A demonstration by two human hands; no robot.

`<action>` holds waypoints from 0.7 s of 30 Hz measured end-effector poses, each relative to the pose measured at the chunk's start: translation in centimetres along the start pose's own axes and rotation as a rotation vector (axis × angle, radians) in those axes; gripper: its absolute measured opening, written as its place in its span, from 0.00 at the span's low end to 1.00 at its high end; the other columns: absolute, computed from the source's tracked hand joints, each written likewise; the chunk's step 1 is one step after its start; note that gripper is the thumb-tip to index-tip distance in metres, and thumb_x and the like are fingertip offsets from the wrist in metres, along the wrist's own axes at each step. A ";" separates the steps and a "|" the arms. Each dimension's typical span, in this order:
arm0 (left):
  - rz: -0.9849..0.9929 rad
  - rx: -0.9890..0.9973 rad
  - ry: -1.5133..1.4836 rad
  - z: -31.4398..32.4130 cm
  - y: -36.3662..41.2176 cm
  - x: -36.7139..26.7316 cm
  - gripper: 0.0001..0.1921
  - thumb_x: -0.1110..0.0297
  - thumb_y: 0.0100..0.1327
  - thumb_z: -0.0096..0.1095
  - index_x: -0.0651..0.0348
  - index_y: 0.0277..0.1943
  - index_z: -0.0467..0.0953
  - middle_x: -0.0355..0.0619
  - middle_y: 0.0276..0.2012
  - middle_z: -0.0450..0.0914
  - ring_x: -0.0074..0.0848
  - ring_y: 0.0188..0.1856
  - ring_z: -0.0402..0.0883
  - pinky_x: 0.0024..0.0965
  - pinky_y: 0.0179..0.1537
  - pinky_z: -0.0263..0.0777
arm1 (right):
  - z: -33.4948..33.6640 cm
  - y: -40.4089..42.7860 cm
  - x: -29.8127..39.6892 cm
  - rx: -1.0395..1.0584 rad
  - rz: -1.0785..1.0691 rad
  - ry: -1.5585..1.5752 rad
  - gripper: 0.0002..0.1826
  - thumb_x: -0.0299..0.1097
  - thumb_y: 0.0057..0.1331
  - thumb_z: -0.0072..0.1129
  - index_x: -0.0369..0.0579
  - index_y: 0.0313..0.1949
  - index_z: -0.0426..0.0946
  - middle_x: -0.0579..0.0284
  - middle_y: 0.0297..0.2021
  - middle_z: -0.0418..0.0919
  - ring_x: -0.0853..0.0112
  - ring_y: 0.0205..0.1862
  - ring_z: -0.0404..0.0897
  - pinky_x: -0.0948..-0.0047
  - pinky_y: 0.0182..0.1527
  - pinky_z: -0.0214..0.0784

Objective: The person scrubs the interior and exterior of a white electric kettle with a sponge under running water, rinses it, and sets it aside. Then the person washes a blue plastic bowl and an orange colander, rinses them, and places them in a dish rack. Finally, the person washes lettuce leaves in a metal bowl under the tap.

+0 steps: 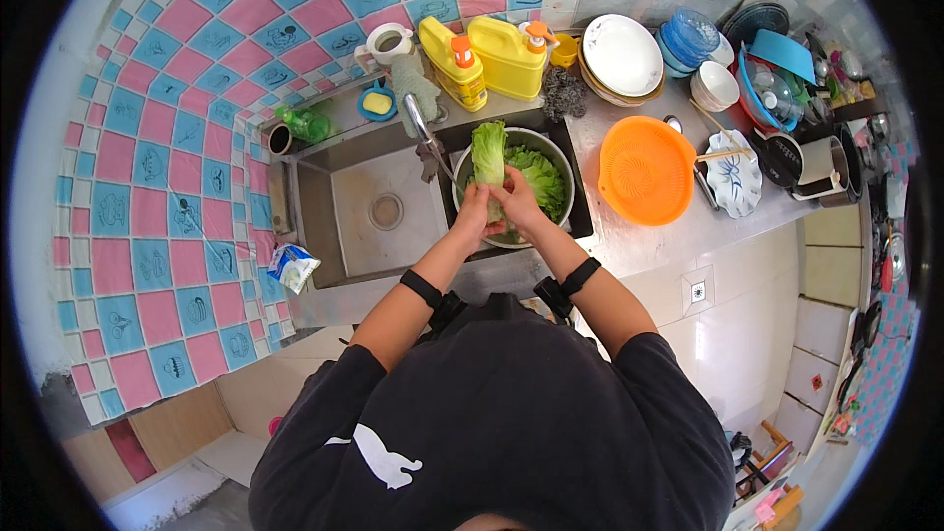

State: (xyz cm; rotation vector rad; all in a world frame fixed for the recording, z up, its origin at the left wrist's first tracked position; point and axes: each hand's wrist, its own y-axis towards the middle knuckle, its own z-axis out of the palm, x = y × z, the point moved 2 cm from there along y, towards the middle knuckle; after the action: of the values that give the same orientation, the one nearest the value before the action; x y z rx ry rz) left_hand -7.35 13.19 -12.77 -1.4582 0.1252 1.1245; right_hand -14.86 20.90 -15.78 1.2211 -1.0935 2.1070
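Observation:
Both my hands grip a green lettuce leaf (pixel 488 151), its frilly end pointing away from me. My left hand (pixel 476 214) pinches it from the left, and my right hand (pixel 518 199) holds it from the right, the fingers close together. Under them a round metal pot (pixel 569 184) stands in the right-hand sink basin, with more lettuce leaves (pixel 542 181) in it. The chrome faucet (pixel 420 120) reaches over from behind, its end close to the pot's left rim. My fingers hide part of the held leaf's base.
An orange plastic colander (pixel 645 169) sits on the counter to the right, beside a scalloped dish (pixel 732 177) and chopsticks. Behind the sink stand yellow jugs (pixel 509 55), a steel scrubber (pixel 565 92) and white plates (pixel 623 54). The left basin (pixel 354 206) has a drain.

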 end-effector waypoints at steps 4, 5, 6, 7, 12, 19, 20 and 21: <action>0.105 -0.077 0.187 -0.1 -0.2 -0.7 0.18 0.54 0.72 0.34 0.46 0.61 0.56 0.40 0.37 0.72 0.21 0.27 0.71 0.25 0.26 0.69 | -0.1 -1.0 2.8 -0.048 0.019 -0.225 0.19 0.32 0.62 0.57 0.42 0.51 0.65 0.57 0.36 0.75 0.71 0.32 0.76 0.72 0.31 0.70; 0.143 -0.060 0.216 0.1 -0.4 -0.9 0.18 0.56 0.72 0.35 0.46 0.62 0.56 0.40 0.36 0.71 0.20 0.25 0.69 0.24 0.24 0.66 | -0.3 -1.0 2.9 -0.107 0.047 -0.228 0.16 0.32 0.63 0.56 0.42 0.48 0.67 0.58 0.33 0.74 0.72 0.29 0.76 0.73 0.27 0.70; 0.180 -0.050 0.240 0.1 -0.6 -0.9 0.18 0.58 0.72 0.36 0.47 0.63 0.55 0.39 0.34 0.71 0.19 0.24 0.67 0.23 0.23 0.63 | -0.1 -1.1 3.3 -0.102 0.046 -0.225 0.16 0.32 0.63 0.56 0.42 0.48 0.67 0.58 0.33 0.74 0.72 0.29 0.76 0.73 0.27 0.70; 0.180 -0.057 0.241 -0.1 -0.5 -0.7 0.18 0.58 0.72 0.36 0.47 0.63 0.55 0.39 0.34 0.71 0.19 0.24 0.67 0.23 0.23 0.63 | 0.1 -1.4 3.6 -0.110 0.084 -0.132 0.15 0.32 0.63 0.56 0.41 0.46 0.66 0.58 0.34 0.74 0.72 0.27 0.77 0.73 0.25 0.70; 0.309 -0.159 0.165 -0.6 0.0 -0.1 0.20 0.61 0.71 0.38 0.49 0.64 0.52 0.41 0.34 0.71 0.18 0.22 0.67 0.22 0.22 0.62 | 0.8 -1.1 3.0 -0.102 0.124 0.023 0.13 0.32 0.63 0.54 0.41 0.43 0.64 0.56 0.36 0.72 0.68 0.28 0.79 0.70 0.24 0.73; 0.134 -0.198 -0.071 -0.4 0.4 0.1 0.17 0.62 0.72 0.35 0.49 0.62 0.54 0.41 0.31 0.71 0.20 0.23 0.68 0.24 0.22 0.62 | 0.7 -0.9 0.8 -0.251 0.185 0.273 0.13 0.29 0.64 0.51 0.37 0.44 0.63 0.50 0.39 0.72 0.62 0.30 0.79 0.69 0.30 0.76; 0.129 -0.207 -0.071 -0.4 0.6 0.3 0.17 0.62 0.72 0.35 0.49 0.62 0.54 0.41 0.31 0.71 0.20 0.23 0.68 0.24 0.22 0.62 | 0.5 -1.0 0.4 -0.276 0.217 0.336 0.13 0.29 0.64 0.50 0.35 0.44 0.62 0.47 0.39 0.73 0.61 0.30 0.79 0.68 0.32 0.77; 0.123 -0.217 -0.170 -0.3 0.8 0.4 0.16 0.61 0.73 0.35 0.50 0.60 0.56 0.40 0.30 0.70 0.21 0.23 0.68 0.25 0.22 0.62 | 0.3 -1.0 0.1 -0.273 0.226 0.338 0.13 0.29 0.64 0.50 0.35 0.44 0.62 0.47 0.39 0.73 0.61 0.30 0.79 0.68 0.32 0.77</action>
State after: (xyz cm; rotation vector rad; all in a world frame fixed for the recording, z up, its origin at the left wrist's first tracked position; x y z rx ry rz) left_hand -7.51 12.93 -13.67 -1.5542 -0.0280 1.3915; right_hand -14.02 21.21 -15.23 0.6120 -1.3508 2.1345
